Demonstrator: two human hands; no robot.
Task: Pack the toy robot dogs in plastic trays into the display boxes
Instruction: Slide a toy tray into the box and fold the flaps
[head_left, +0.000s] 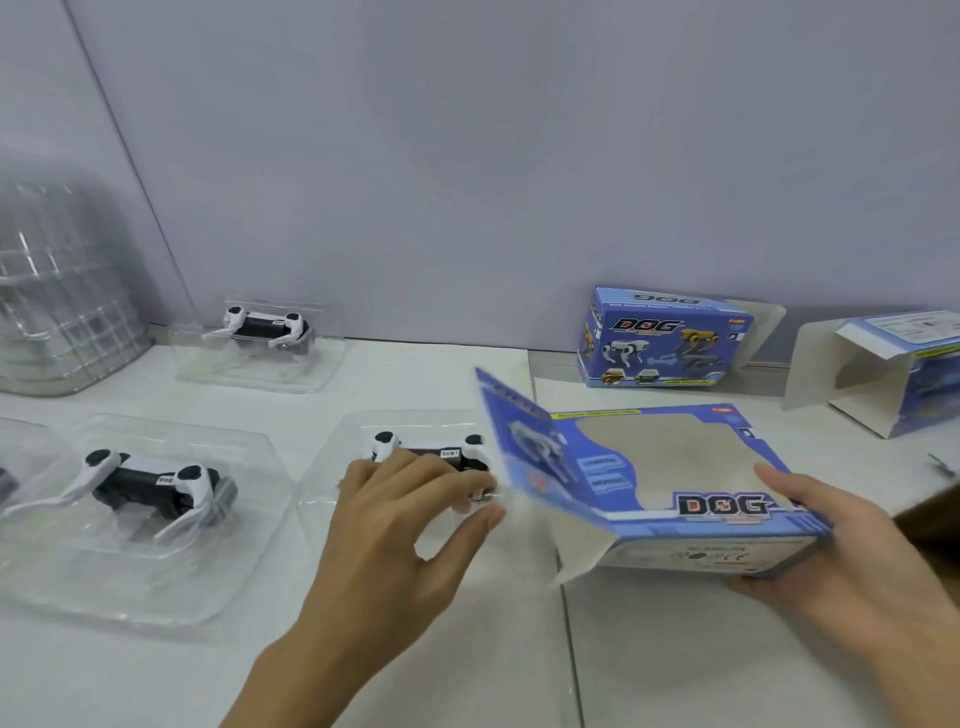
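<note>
Left hand (400, 525) spread over trayed robot dog (431, 454); right hand (831, 545) gripping display box (675, 483) beside it.

Left hand (400, 514) hides the toy dog's (441, 457) middle.

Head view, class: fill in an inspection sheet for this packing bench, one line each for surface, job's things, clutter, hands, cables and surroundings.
Surface: white table, a seam running down its right part.
Job's things: three toy dogs in clear trays: near tray, left tray, far tray; windowed box, end flap open; closed box by the wall; open box at right.
Clutter: stack of clear trays far left.
Hands: left hand reaches onto the near tray, fingers curled; right hand holds the windowed box.
Cables: nothing seen.
Surroundings: plain pale wall.
</note>
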